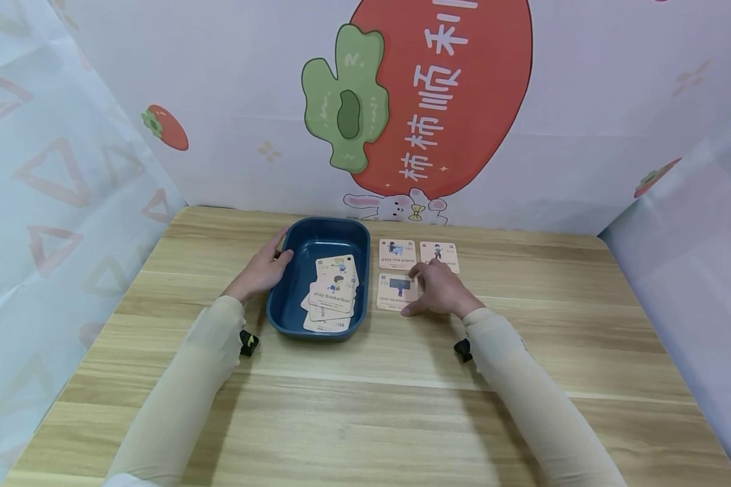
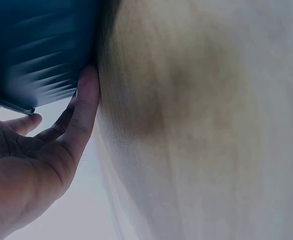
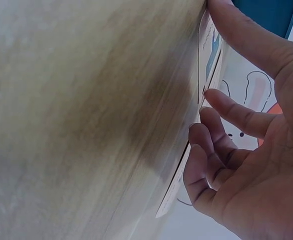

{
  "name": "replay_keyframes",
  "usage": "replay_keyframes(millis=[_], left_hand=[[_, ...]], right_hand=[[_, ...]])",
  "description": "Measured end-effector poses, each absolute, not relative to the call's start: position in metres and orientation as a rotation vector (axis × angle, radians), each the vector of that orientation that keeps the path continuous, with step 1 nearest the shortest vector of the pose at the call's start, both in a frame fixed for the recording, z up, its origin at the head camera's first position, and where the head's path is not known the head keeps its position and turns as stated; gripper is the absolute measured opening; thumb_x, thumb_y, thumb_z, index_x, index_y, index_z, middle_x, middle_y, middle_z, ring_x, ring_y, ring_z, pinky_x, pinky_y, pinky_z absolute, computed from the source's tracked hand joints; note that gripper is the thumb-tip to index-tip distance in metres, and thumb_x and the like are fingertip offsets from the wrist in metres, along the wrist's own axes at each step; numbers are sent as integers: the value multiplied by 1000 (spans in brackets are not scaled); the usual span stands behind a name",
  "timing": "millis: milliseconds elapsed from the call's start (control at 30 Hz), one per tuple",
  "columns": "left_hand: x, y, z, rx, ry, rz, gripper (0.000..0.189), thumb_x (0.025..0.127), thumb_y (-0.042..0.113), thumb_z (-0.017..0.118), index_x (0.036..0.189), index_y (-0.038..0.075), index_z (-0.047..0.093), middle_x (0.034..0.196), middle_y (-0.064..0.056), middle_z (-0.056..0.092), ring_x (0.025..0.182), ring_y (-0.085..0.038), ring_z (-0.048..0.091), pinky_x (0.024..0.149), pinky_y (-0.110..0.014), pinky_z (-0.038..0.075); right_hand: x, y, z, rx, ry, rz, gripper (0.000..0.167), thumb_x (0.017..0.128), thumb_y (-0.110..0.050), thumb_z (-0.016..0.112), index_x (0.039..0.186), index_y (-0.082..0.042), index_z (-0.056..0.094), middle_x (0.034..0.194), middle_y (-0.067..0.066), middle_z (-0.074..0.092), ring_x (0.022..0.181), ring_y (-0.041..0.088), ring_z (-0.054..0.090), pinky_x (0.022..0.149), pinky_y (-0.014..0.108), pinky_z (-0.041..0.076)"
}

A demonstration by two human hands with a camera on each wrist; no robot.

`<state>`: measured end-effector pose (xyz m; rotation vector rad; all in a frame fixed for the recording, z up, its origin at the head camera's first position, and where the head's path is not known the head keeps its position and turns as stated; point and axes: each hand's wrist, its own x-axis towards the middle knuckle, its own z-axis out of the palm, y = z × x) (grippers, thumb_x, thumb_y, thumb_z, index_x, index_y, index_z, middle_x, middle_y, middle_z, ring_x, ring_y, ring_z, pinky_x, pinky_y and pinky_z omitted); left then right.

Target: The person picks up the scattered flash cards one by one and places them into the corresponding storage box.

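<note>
A dark blue plastic tray (image 1: 286, 304) stands on the table, with several picture cards (image 1: 331, 294) piled in it, the top one reading "play basketball". My left hand (image 1: 264, 268) holds the tray's left side, thumb at the rim and fingers along the outer wall. In the left wrist view a fingertip (image 2: 89, 82) touches the wall close to the tabletop. Right of the tray, my right hand (image 1: 441, 289) has thumb and index finger at two corners of a blackboard card (image 1: 396, 292) lying flat. The right wrist view shows its other fingers curled.
A "play the piano" card (image 1: 397, 254) and a guitar card (image 1: 447, 250), partly covered by my right hand, lie behind the blackboard card. Wood-grain table (image 1: 353, 419) extends around them. A printed cloth backdrop (image 1: 237, 169) rises at the back edge and sides.
</note>
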<state>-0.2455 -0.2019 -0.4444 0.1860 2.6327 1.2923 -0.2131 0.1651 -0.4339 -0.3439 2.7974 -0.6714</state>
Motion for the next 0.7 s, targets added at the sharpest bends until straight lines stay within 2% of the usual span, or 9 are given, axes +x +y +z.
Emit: replay_keyframes(millis=[267,500,700], left_hand=[[-246,-201,-443,193,2630,1295,61,112,28,35,165,22,7,149,-33,40,128,-48,50,105,-65,40],[-245,-201,-442,194,2631,1294,61,112,29,35,165,23,7,150,-33,40,129,-48,49,105,-66,40],[-244,-201,-441,188,2627,1301,61,112,28,35,165,22,7,151,-33,39,130,-49,49,104,-66,40]], right_hand=[[-215,163,-434,-318,2791,-681,76,66,-34,98,125,-1,62,107,13,53,98,28,45,81,39,43],[-215,163,-434,-288,2802,-684,82,65,-34,99,125,2,56,115,17,51,109,32,42,93,45,44],[-215,163,-434,-238,2803,-707,82,62,-34,100,121,1,54,113,15,49,108,32,42,91,43,45]])
